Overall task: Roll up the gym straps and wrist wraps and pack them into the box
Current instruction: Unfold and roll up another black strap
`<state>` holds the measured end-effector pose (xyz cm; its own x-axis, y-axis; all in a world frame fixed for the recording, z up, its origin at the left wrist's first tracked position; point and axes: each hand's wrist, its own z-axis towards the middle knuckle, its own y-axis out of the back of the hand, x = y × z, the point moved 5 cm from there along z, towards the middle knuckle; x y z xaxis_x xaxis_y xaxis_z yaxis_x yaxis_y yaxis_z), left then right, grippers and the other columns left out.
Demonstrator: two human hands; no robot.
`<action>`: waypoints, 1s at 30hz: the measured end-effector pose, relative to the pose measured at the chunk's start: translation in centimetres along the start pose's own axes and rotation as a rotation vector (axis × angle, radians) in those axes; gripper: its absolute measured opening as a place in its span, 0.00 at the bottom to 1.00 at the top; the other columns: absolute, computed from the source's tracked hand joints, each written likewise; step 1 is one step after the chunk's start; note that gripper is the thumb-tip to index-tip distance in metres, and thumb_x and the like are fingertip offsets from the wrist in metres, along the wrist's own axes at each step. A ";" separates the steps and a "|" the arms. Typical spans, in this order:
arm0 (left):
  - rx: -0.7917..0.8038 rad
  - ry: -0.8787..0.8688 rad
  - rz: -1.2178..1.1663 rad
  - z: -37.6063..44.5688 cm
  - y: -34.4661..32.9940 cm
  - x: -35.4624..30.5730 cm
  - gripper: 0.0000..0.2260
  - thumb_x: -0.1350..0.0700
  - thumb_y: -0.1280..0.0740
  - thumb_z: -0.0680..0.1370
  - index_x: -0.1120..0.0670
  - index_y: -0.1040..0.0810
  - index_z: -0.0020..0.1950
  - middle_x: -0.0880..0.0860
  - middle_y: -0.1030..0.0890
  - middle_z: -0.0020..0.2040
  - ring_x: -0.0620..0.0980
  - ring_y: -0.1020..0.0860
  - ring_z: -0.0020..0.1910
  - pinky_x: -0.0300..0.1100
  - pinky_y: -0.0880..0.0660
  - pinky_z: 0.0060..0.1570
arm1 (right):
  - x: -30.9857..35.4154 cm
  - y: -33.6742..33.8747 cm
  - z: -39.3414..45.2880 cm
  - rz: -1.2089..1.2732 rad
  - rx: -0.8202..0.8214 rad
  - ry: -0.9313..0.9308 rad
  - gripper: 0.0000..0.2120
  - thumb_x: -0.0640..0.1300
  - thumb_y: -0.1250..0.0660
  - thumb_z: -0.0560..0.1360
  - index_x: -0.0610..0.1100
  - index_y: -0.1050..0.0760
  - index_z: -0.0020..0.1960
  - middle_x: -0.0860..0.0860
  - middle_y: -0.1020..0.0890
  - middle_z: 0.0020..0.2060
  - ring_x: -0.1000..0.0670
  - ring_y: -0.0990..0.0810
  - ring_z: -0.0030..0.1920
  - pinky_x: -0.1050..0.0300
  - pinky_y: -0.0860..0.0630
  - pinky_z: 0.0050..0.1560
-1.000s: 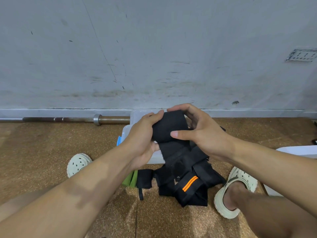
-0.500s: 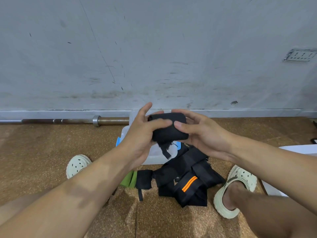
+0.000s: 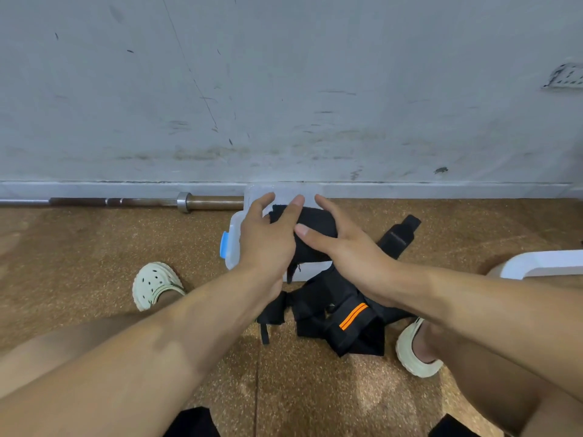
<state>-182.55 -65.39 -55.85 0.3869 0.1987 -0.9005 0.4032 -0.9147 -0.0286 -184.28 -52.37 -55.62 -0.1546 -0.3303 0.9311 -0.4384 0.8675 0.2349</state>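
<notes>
Both hands, left (image 3: 268,238) and right (image 3: 344,247), fingers mostly straight, press the rolled wrap (image 3: 310,230) between them mid-frame, lying left-right, box (image 3: 232,234) right underneath.

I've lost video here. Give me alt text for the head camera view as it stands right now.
Both hands, left hand and right hand, press a rolled black wrap with straight fingers over a clear plastic box on the floor. A pile of black straps, one with orange stripes, lies between the person's feet; a barbell lies along the wall.
</notes>
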 end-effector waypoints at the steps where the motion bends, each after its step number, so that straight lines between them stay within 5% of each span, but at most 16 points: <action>1: -0.038 -0.022 0.016 -0.2 0.2 0.0 0.17 0.45 0.32 0.81 0.46 0.28 0.69 0.45 0.21 0.54 0.39 0.20 0.47 0.30 0.24 0.38 | 0.1 -0.5 -0.1 -0.006 0.012 0.001 0.36 0.55 0.32 0.81 0.57 0.47 0.82 0.70 0.29 0.63 0.81 0.30 0.56 0.81 0.33 0.57; 3: -0.093 -0.023 0.046 -0.2 0.4 -0.1 0.15 0.42 0.37 0.83 0.48 0.26 0.66 0.48 0.19 0.54 0.45 0.19 0.49 0.40 0.20 0.44 | 0.7 -0.9 0.0 -0.077 0.019 0.014 0.36 0.54 0.33 0.82 0.55 0.49 0.83 0.68 0.31 0.66 0.81 0.34 0.54 0.83 0.37 0.52; 6: -0.097 0.044 0.005 0.0 0.6 -0.3 0.19 0.37 0.41 0.77 0.47 0.24 0.60 0.55 0.16 0.52 0.58 0.17 0.52 0.61 0.19 0.54 | 2.1 -0.7 0.2 -0.195 -0.022 0.113 0.38 0.52 0.31 0.81 0.55 0.49 0.84 0.56 0.35 0.79 0.61 0.35 0.73 0.64 0.36 0.72; 8: -0.099 0.078 -0.054 0.5 0.9 -0.6 0.18 0.42 0.41 0.76 0.51 0.22 0.58 0.56 0.15 0.51 0.60 0.16 0.50 0.61 0.19 0.54 | 2.9 -0.8 0.3 -0.206 -0.052 0.197 0.40 0.50 0.29 0.80 0.56 0.49 0.84 0.53 0.32 0.77 0.55 0.29 0.72 0.59 0.31 0.73; 10: -0.103 0.117 -0.131 0.7 1.4 -1.4 0.14 0.53 0.42 0.80 0.57 0.20 0.55 0.59 0.15 0.49 0.61 0.15 0.48 0.57 0.18 0.51 | 3.9 -1.1 0.6 -0.238 -0.072 0.272 0.41 0.48 0.27 0.79 0.55 0.48 0.83 0.52 0.33 0.77 0.59 0.30 0.69 0.68 0.32 0.69; 12: -0.105 0.159 -0.193 1.2 2.0 -1.8 0.16 0.59 0.45 0.81 0.61 0.20 0.59 0.63 0.15 0.52 0.63 0.15 0.49 0.58 0.16 0.46 | 4.5 -1.3 1.1 -0.202 -0.095 0.313 0.44 0.49 0.23 0.75 0.56 0.45 0.82 0.52 0.30 0.74 0.58 0.28 0.68 0.65 0.29 0.69; 16: -0.103 0.225 -0.227 1.3 2.9 -1.5 0.18 0.62 0.50 0.82 0.62 0.22 0.62 0.65 0.16 0.55 0.64 0.16 0.45 0.55 0.16 0.38 | 3.7 -1.0 3.0 0.000 -0.093 0.128 0.41 0.48 0.17 0.68 0.53 0.34 0.76 0.51 0.19 0.60 0.55 0.17 0.55 0.61 0.20 0.53; 20: -0.079 0.229 -0.024 1.5 3.7 -1.3 0.18 0.63 0.49 0.82 0.60 0.23 0.65 0.62 0.17 0.58 0.61 0.17 0.50 0.53 0.17 0.42 | 2.2 -0.3 4.4 0.154 -0.027 -0.020 0.34 0.40 0.17 0.68 0.47 0.30 0.69 0.44 0.16 0.58 0.46 0.15 0.57 0.53 0.20 0.60; 26: -0.047 0.103 0.194 3.8 4.5 -2.3 0.33 0.56 0.35 0.74 0.52 0.39 0.80 0.54 0.26 0.71 0.53 0.26 0.67 0.55 0.29 0.68 | -2.4 0.0 7.4 -0.221 -0.012 -0.108 0.33 0.40 0.16 0.66 0.48 0.31 0.64 0.47 0.20 0.56 0.43 0.15 0.49 0.39 0.17 0.46; 30: -0.043 0.100 0.172 5.3 4.8 -2.3 0.41 0.53 0.39 0.63 0.54 0.36 0.78 0.56 0.27 0.73 0.56 0.26 0.70 0.58 0.32 0.72 | -12.0 -2.7 8.9 -0.645 0.201 -0.171 0.36 0.46 0.16 0.65 0.47 0.30 0.67 0.49 0.25 0.62 0.48 0.22 0.57 0.56 0.28 0.49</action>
<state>-185.84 -72.11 -56.20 0.5328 0.0764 -0.8428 0.3581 -0.9227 0.1428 -189.10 -54.08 -69.90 0.0620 -0.8246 0.5623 -0.6425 0.3982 0.6547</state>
